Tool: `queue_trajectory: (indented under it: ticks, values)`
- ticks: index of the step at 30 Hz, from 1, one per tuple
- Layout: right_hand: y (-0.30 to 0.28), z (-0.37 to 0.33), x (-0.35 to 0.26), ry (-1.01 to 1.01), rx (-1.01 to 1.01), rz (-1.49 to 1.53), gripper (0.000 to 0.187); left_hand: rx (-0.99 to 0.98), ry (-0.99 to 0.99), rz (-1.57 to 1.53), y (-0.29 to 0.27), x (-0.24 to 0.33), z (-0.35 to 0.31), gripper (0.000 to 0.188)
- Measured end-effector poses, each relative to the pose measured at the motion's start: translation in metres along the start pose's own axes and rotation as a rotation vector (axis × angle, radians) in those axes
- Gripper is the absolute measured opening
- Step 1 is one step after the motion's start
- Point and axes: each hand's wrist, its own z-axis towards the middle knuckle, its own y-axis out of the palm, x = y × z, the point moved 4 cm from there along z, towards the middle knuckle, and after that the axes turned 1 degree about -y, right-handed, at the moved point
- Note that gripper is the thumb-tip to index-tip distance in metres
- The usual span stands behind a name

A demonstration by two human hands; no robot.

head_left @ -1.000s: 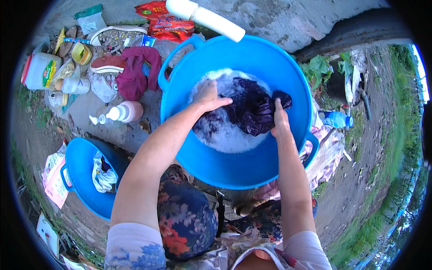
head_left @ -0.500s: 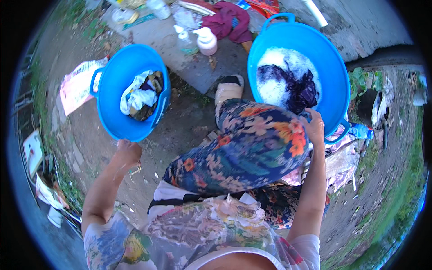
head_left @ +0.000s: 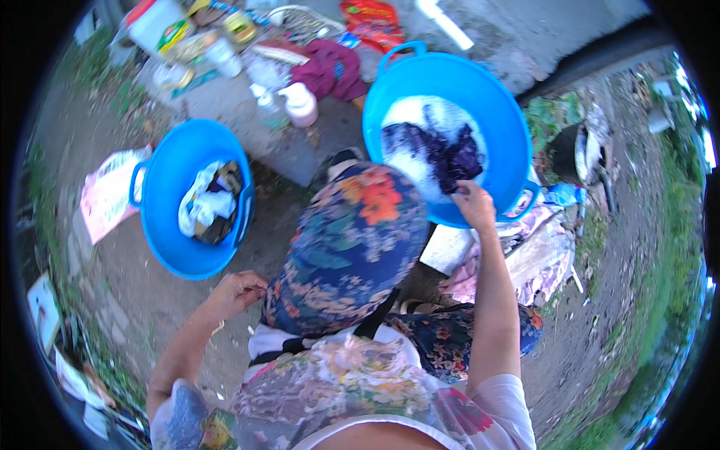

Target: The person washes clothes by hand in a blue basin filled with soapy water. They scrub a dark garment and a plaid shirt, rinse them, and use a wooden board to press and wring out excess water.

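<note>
My right hand reaches over the near rim of a large blue tub. Its fingers are curled beside the lower end of a wet dark purple cloth. That cloth lies in white suds; whether the fingers hold it or the rim is hidden. My left hand is closed, with its fingertips bunched against my flowered trouser leg; anything between them is too small to make out. Just beyond that hand stands a second blue tub, holding a bundle of white and dark clothes.
Pump bottles, a maroon cloth and a red packet lie on the concrete slab ahead. Pinkish cloths and a plastic bottle are right of the suds tub. A pink-white bag lies at the left.
The whole view has shifted. My left hand has come away from the left tub's rim to my trouser leg. My right hand stays at the near side of the suds tub.
</note>
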Motion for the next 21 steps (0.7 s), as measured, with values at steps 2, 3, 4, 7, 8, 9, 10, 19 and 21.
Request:
queue_trajectory:
  ticks: [2,3,4,7,8,9,10,19,21]
  values:
    - [0.011,0.020,-0.001,-0.048,0.011,0.145,0.039,0.074,-0.054,-0.247,0.017,-0.002,0.032,0.014]
    - [0.011,0.029,-0.008,-0.078,0.018,0.166,0.038,0.116,-0.091,-0.369,0.020,-0.002,0.042,0.014]
    - [0.011,0.036,-0.022,-0.107,0.017,0.185,0.037,0.065,-0.152,-0.328,0.014,-0.004,0.044,0.015]
    - [0.020,0.070,-0.027,-0.234,0.106,0.050,0.047,-0.134,-0.264,-0.323,-0.016,0.022,0.041,0.019]
    - [0.030,0.085,-0.018,-0.292,0.137,-0.063,0.059,-0.230,-0.261,-0.401,-0.024,0.043,0.038,0.019]
    - [0.051,0.097,-0.001,-0.196,0.144,-0.149,0.068,-0.321,-0.264,-0.481,-0.025,0.055,0.041,0.020]
    - [0.071,0.104,0.011,-0.105,0.149,-0.219,0.077,-0.167,-0.207,-0.472,-0.033,0.060,0.055,0.018]
    - [-0.044,0.074,0.001,0.040,-0.115,0.391,0.040,0.014,0.368,-0.009,-0.060,0.159,0.223,0.031]
    - [-0.097,0.057,-0.026,-0.033,-0.035,0.720,0.034,-0.085,0.490,-0.005,-0.047,0.173,0.277,0.064]
